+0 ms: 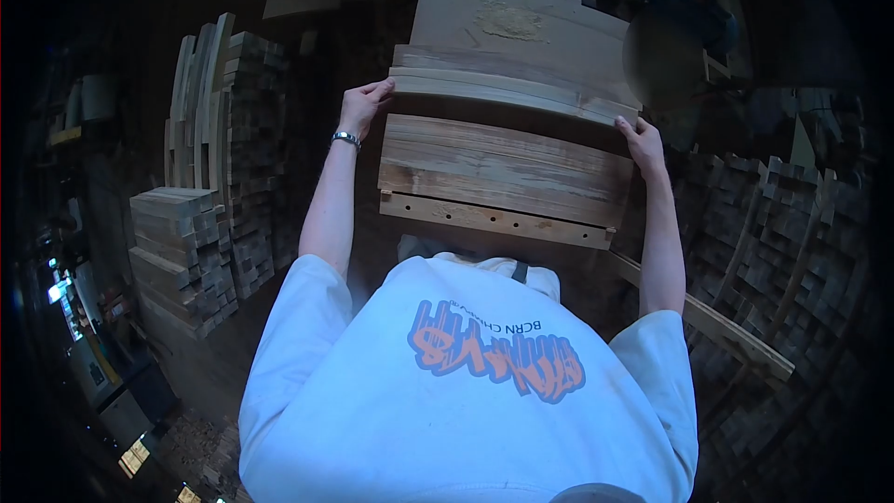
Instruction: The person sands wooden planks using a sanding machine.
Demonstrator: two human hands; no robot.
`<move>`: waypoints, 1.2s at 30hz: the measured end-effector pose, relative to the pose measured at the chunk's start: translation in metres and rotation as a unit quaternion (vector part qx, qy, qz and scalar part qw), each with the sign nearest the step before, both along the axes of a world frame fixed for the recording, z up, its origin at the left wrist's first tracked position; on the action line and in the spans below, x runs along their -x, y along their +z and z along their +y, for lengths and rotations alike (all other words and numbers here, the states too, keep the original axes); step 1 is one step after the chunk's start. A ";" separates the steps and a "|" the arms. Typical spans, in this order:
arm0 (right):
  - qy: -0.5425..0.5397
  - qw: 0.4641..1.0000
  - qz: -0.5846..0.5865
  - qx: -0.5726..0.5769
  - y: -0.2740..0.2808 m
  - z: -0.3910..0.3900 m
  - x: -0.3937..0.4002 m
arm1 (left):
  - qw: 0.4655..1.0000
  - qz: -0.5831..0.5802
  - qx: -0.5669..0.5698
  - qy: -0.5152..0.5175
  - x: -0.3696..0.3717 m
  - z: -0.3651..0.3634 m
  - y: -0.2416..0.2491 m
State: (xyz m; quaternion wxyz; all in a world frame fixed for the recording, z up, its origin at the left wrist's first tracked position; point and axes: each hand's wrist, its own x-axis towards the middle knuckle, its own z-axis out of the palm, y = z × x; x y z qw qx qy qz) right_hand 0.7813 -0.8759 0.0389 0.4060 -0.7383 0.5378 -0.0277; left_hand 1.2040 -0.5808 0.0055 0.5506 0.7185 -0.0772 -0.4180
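Observation:
My left hand (366, 104), with a metal-banded watch (346, 138) at its wrist, pinches the left end of a long, narrow wooden board (503, 89). At the board's other end, the fingers of my right hand (643, 140) are closed on it. The board lies crosswise along the near edge of a stack of planks, below a pale panel (456, 14) with a heap of sawdust (510, 21). Nearer my body, across a dark gap, is a wide, rough-grained plank (503, 163). A strip with several round holes (494, 219) runs along its near side.
Stacked wooden blocks (177, 233) and upright slats (200, 102) stand on the left. More piled timber (773, 224) fills the right side, with a long batten (736, 331) slanting before it. Dark machinery (675, 0) is at the upper right.

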 end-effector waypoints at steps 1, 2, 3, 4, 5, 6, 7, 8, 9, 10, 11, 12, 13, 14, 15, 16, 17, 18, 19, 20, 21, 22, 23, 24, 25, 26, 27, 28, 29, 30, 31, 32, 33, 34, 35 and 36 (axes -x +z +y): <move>-0.012 0.999 -0.040 -0.015 -0.005 0.000 0.006 | 1.000 -0.002 0.000 0.003 0.001 0.001 0.000; -0.024 0.996 -0.080 -0.031 -0.004 0.003 0.009 | 1.000 0.002 0.010 0.003 0.004 0.004 -0.002; -0.034 0.992 -0.113 -0.054 -0.001 0.008 0.015 | 1.000 0.007 0.020 0.003 0.006 0.010 -0.003; -0.033 0.991 -0.113 -0.057 -0.003 0.011 0.022 | 1.000 0.007 0.017 0.005 0.008 0.016 -0.003; -0.033 0.985 -0.142 -0.093 -0.006 0.013 0.031 | 1.000 0.010 0.013 -0.011 0.010 0.022 -0.003; -0.033 0.976 -0.171 -0.128 -0.009 0.015 0.040 | 0.999 0.014 0.010 -0.027 0.013 0.028 -0.003; -0.046 0.974 -0.161 -0.155 0.001 0.022 0.041 | 0.999 0.011 0.022 -0.037 0.015 0.035 -0.002; -0.048 0.973 -0.163 -0.156 -0.002 0.023 0.043 | 0.999 0.010 0.022 -0.039 0.014 0.038 -0.002; -0.066 0.965 -0.178 -0.181 -0.006 0.023 0.048 | 0.998 0.032 0.025 -0.041 0.016 0.043 -0.002; -0.083 0.956 -0.194 -0.205 -0.006 0.023 0.048 | 0.997 0.052 0.028 -0.043 0.016 0.045 -0.001; -0.077 0.954 -0.181 -0.228 -0.004 0.020 0.049 | 0.997 0.051 0.026 -0.043 0.015 0.046 0.000; -0.077 0.953 -0.182 -0.230 -0.002 0.018 0.049 | 0.996 0.062 0.020 -0.056 0.013 0.046 0.001; -0.086 0.945 -0.183 -0.258 0.001 0.016 0.047 | 0.995 0.071 0.015 -0.071 0.011 0.045 0.004; -0.096 0.936 -0.183 -0.286 0.001 0.015 0.046 | 0.995 0.070 0.013 -0.071 0.010 0.044 0.007; -0.091 0.930 -0.188 -0.302 -0.007 0.009 0.051 | 0.995 0.059 0.005 -0.079 0.010 0.043 0.008; -0.092 0.930 -0.189 -0.302 -0.009 0.005 0.052 | 0.995 0.049 -0.003 -0.088 0.010 0.041 0.009; -0.088 0.923 -0.194 -0.320 -0.012 0.003 0.054 | 0.995 0.050 -0.004 -0.090 0.010 0.041 0.009; -0.084 0.916 -0.200 -0.337 -0.015 0.001 0.057 | 0.995 0.058 -0.009 -0.083 0.010 0.041 0.009; -0.086 0.916 -0.199 -0.337 -0.017 0.000 0.058 | 0.995 0.064 -0.013 -0.077 0.009 0.041 0.008; -0.068 0.919 -0.188 -0.341 -0.019 -0.001 0.058 | 0.995 0.065 -0.013 -0.078 0.009 0.042 0.007; -0.050 0.921 -0.178 -0.344 -0.020 -0.003 0.057 | 0.993 0.088 0.004 -0.082 0.007 0.042 0.006; -0.049 0.921 -0.178 -0.343 -0.018 -0.005 0.051 | 0.990 0.111 0.021 -0.086 0.005 0.042 0.006; -0.097 0.928 -0.150 -0.328 -0.017 -0.007 0.043 | 0.990 0.110 0.023 -0.085 0.002 0.040 0.006; -0.145 0.931 -0.121 -0.312 -0.017 -0.010 0.033 | 0.985 0.133 0.013 -0.107 -0.002 0.038 0.006; -0.098 0.976 -0.044 -0.188 -0.015 -0.011 0.019 | 0.979 0.156 0.003 -0.130 -0.006 0.033 0.006; -0.099 0.977 -0.045 -0.186 -0.016 -0.017 0.009 | 0.979 0.156 0.005 -0.132 -0.009 0.026 0.007; -0.125 0.977 -0.076 -0.158 -0.016 -0.024 0.000 | 0.981 0.156 -0.004 -0.114 -0.013 0.018 0.007; -0.151 0.974 -0.105 -0.130 -0.018 -0.033 -0.007 | 0.983 0.157 -0.013 -0.095 -0.016 0.009 0.006; -0.128 0.979 -0.153 -0.030 -0.027 -0.035 -0.014 | 0.992 0.125 0.009 -0.024 -0.020 -0.002 -0.002; -0.128 0.980 -0.152 -0.030 -0.031 -0.038 -0.012 | 0.992 0.126 0.009 -0.024 -0.025 -0.012 -0.009; -0.102 0.990 -0.094 -0.003 -0.023 -0.035 -0.018 | 0.999 0.040 -0.001 -0.033 -0.025 -0.024 -0.011; -0.073 0.996 -0.035 0.023 -0.019 -0.034 -0.021 | 0.998 -0.046 -0.011 -0.040 -0.019 -0.034 -0.004; -0.082 0.994 -0.078 0.000 -0.024 -0.036 -0.016 | 0.990 -0.117 -0.060 -0.044 -0.012 -0.040 0.004; -0.078 0.994 -0.079 -0.001 -0.020 -0.034 -0.012 | 0.990 -0.118 -0.062 -0.040 -0.010 -0.036 0.003; -0.073 0.990 -0.116 -0.043 -0.012 -0.029 -0.007 | 0.988 -0.132 -0.069 -0.040 -0.009 -0.033 -0.001; -0.070 0.982 -0.153 -0.085 -0.007 -0.023 0.000 | 0.985 -0.146 -0.075 -0.043 -0.009 -0.030 -0.003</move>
